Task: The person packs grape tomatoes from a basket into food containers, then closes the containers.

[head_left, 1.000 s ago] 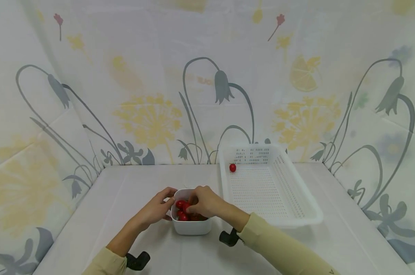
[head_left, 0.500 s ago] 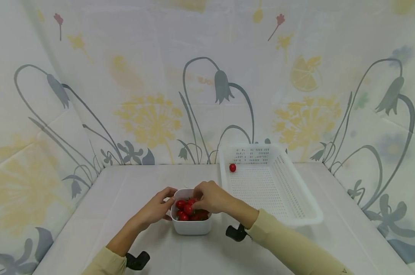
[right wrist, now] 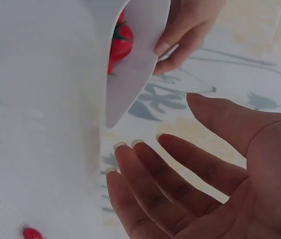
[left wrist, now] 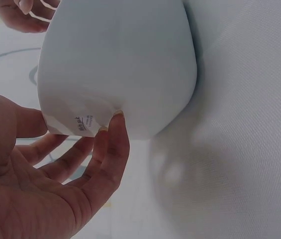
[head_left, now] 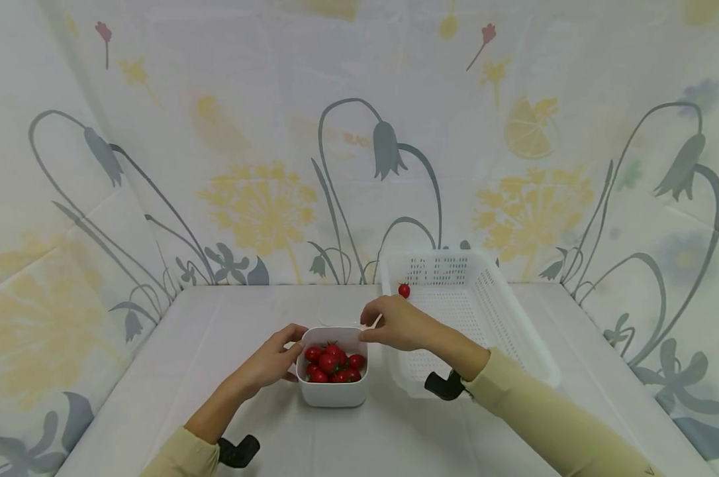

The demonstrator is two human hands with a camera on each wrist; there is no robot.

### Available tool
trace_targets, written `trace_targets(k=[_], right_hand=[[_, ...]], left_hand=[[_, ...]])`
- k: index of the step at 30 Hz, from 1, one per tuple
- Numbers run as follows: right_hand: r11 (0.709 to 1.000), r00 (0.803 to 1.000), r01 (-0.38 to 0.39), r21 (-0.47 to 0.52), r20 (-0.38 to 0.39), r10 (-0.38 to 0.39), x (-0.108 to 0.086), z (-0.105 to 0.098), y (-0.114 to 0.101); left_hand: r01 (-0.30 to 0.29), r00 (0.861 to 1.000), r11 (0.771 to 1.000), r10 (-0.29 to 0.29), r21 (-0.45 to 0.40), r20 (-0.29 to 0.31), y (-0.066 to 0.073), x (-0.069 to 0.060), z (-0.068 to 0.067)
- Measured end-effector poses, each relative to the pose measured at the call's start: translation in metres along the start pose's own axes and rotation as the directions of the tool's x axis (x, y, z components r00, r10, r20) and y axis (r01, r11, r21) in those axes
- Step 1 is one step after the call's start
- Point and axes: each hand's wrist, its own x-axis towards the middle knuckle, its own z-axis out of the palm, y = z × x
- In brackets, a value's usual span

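Note:
A small white container (head_left: 334, 395) stands on the table, holding several cherry tomatoes (head_left: 328, 362). My left hand (head_left: 269, 361) grips its left side, with the thumb at the rim and the fingers (left wrist: 114, 149) against the outer wall. Just beyond the container's right rear corner hovers my right hand (head_left: 395, 323), its fingers (right wrist: 150, 184) relaxed and slightly bent, with nothing between them. One more cherry tomato (head_left: 404, 290) lies in the far left corner of a white perforated basket (head_left: 526, 331).
The basket sits right of the container, partly under my right forearm (head_left: 455, 348). A white cloth covers the table (head_left: 228, 311). Behind it hangs a flower-printed curtain (head_left: 276, 132). A black wrist mount (head_left: 238, 452) juts from my left cuff.
My right hand has come up out of the container and moved right and back, leaving the tomatoes in full view. The left hand stays at the container's side.

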Motion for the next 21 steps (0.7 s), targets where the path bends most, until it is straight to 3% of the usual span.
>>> trace_targets(k=[13, 21], right_hand=[[0.998, 0.997, -0.056, -0.021, -0.061, 0.055, -0.006, -0.03, 0.036], [0.994, 0.991, -0.092, -0.054, -0.106, 0.086, 0.0, -0.051, 0.067]], left_hand=[[0.002, 1.0, 1.0, -0.002, -0.005, -0.001, 0.001, 0.0, 0.001], [0.005, 1.0, 1.0, -0.005, -0.004, -0.004, 0.0, 0.0, 0.0]])
